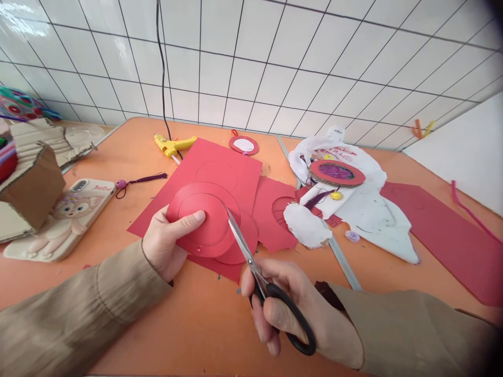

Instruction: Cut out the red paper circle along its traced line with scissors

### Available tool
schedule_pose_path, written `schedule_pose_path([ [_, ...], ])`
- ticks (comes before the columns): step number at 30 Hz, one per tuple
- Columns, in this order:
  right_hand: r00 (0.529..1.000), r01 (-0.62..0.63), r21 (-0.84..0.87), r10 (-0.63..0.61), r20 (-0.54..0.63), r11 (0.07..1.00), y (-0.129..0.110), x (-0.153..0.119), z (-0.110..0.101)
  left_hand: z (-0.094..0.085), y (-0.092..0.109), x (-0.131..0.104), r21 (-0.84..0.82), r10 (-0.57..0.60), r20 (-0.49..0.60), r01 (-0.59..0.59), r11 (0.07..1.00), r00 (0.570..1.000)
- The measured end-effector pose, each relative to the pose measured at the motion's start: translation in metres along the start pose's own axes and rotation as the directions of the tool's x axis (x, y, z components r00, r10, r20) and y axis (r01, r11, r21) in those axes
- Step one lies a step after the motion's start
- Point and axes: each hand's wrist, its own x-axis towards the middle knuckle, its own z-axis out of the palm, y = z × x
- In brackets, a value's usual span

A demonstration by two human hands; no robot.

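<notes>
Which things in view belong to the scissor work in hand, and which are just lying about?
In the work:
black-handled scissors, in the right hand
red disc with a circular outline, in the left hand

Apparently just lying about:
yellow glue gun
phone in a cartoon case
purple tassel with a bead
cardboard box

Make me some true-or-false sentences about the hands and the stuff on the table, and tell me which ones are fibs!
1. The right hand holds scissors. True.
2. The left hand holds a pencil. False: it holds a red paper disc.
3. The yellow hot glue gun lies on the orange table. True.
4. The phone case is plain black. False: it is pale, with a cartoon character on it.
5. A purple tassel lies near the phone case. True.
</notes>
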Motion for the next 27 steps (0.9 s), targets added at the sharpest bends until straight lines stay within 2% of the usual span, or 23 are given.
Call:
schedule_pose_path([
  [9,1.000,0.020,-0.005,-0.019,0.002,1.000,0.0016,0.0008,-0.0017,0.0007,-0.0015,-0.0021,0.019,0.034,-0.050,-0.033,0.999,0.998],
  [18,1.000,-0.001,-0.020,0.001,-0.002,1.000,0.0007,0.0021,-0.0026,0.0022,-0.0009,-0.0014,0.069,0.107,-0.064,-0.103,0.992,0.992],
  [27,0.999,0.041,-0.011,-0.041,-0.011,0.999,0.0032,0.0037,-0.0030,0.0033,0.0016,-0.0025,0.125,0.155,-0.062,-0.147,0.981,0.986],
])
